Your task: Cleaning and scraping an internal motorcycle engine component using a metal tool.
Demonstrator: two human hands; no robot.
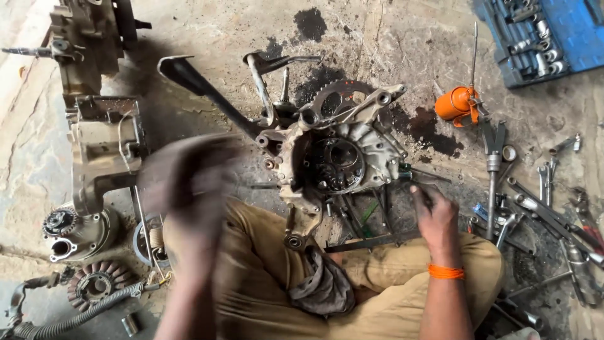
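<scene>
Engine crankcase [340, 157], greasy and half stripped, is lying on the stained concrete floor [390, 38] at the centre of the frame, just above the person's khaki-clad knees, with its round clutch-side opening and a toothed sprocket [340, 97] at its upper edge showing. A long black kick lever [207, 94] is sticking out toward the upper left. Another engine casing [100, 151] is sitting at the left, with a finned round part [94, 283] below it. An open blue socket case [547, 31] is lying in the upper right, an orange oil can [454, 104] is standing right of the crankcase, and loose spanners [541, 208] are scattered along the right edge.

The right hand [434, 217], wearing an orange thread at the wrist, is resting at the lower right of the crankcase, its fingers curled around what looks like a thin dark tool; the grip itself is too small to read surely. The left hand [189, 182] is blurring across the left of the crankcase, so I cannot tell whether it is clenched or released.

Judging by this, dismantling of the crankcase side is in hand; the next move is calling for a steady left hand on the casing while the tool is working a fastener.
</scene>
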